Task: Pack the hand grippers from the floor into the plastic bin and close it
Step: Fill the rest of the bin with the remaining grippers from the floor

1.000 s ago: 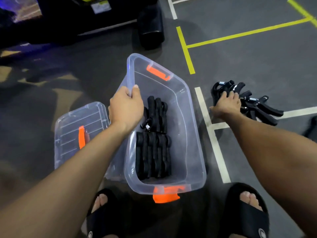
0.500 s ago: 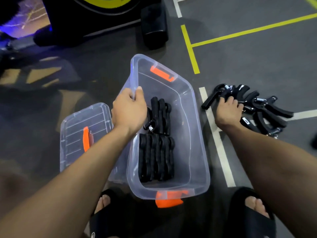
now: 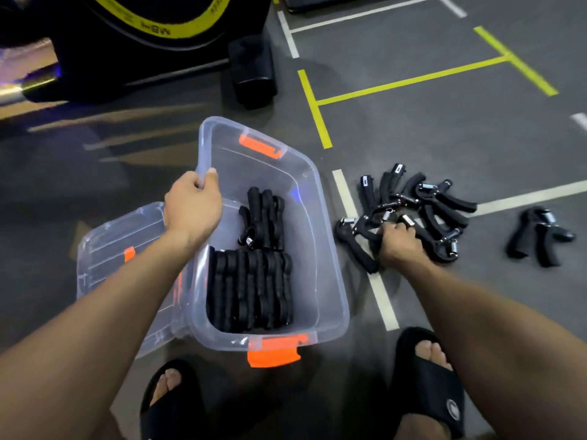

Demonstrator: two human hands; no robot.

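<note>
A clear plastic bin (image 3: 320, 242) with orange latches stands on the floor between my feet, tilted a little. Inside it lie several black hand grippers (image 3: 251, 287) packed in rows. My left hand (image 3: 193, 208) grips the bin's left rim. A pile of black hand grippers (image 3: 432, 204) lies on the floor right of the bin. My right hand (image 3: 398, 241) lies on the near side of that pile, fingers curled round one gripper's handle. One more hand gripper (image 3: 536, 236) lies apart at the far right.
The bin's clear lid (image 3: 108, 249) with an orange latch lies on the floor left of the bin, partly under it. Black gym equipment (image 3: 251, 71) stands beyond. White and yellow lines mark the grey floor. My feet in black slides (image 3: 428, 385) are at the bottom.
My right hand has pulled back from the far side of the pile toward me and now closes on a gripper. The view has shifted; my left hand keeps its hold on the rim.
</note>
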